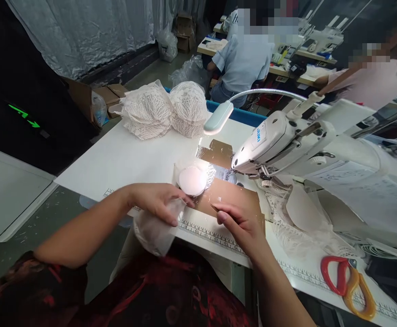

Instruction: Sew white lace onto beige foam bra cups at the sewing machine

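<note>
My left hand is closed on a sheer white bra cup piece, which hangs over the table's front edge. Just beyond those fingers lies a padded white cup with lace along its right side, under the lamp's light. Whether the two pieces are joined I cannot tell. In my right hand, thumb and forefinger pinch a small pointed tool; most of it is hidden in the hand. That hand is above the brown board, left of the sewing machine and apart from the cups.
Stacked lace cups stand at the table's back. A lamp on a bent neck hangs over the work. More lace and cups lie right, near red-and-yellow scissors. A printed ruler edges the table. Two co-workers sit beyond.
</note>
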A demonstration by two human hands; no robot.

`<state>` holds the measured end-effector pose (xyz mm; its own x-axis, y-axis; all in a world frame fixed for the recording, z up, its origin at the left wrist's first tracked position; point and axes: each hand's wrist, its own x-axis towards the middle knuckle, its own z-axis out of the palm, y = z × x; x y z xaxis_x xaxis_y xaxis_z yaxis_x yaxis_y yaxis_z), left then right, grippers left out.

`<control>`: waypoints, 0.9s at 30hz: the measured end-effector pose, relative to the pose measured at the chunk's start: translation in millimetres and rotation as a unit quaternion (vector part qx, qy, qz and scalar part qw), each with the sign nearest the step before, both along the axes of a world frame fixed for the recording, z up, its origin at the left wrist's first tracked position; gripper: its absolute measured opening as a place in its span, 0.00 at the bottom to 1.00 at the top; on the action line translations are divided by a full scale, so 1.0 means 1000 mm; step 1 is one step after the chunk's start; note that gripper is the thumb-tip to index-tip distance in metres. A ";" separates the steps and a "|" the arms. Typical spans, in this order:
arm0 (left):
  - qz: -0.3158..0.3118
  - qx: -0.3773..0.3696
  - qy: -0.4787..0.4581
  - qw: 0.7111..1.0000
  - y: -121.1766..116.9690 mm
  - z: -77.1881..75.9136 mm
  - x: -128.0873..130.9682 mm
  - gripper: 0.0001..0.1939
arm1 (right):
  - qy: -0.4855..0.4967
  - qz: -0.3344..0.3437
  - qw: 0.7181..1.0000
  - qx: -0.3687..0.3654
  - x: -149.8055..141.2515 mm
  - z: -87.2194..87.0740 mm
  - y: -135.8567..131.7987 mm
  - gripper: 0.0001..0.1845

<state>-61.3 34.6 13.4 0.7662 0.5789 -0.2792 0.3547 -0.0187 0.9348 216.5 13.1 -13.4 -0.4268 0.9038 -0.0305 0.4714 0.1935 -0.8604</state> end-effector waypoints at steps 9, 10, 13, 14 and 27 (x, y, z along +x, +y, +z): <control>0.205 0.343 0.303 0.865 0.043 0.038 -0.055 0.35 | -0.343 -0.128 0.854 0.370 0.103 -0.044 0.007 0.19; 0.208 0.366 0.300 0.856 0.040 0.033 -0.052 0.38 | -0.342 -0.131 0.846 0.387 0.106 -0.045 0.007 0.19; 0.108 0.410 0.262 0.867 0.025 0.010 -0.034 0.40 | -0.297 -0.149 0.841 0.427 0.101 -0.042 0.005 0.15; 0.074 0.413 0.243 0.874 0.019 0.001 -0.027 0.41 | -0.274 -0.148 0.847 0.432 0.095 -0.039 0.004 0.14; 0.013 0.436 0.126 0.891 -0.020 -0.033 0.019 0.30 | -0.057 0.059 0.974 0.213 -0.024 -0.030 -0.005 0.34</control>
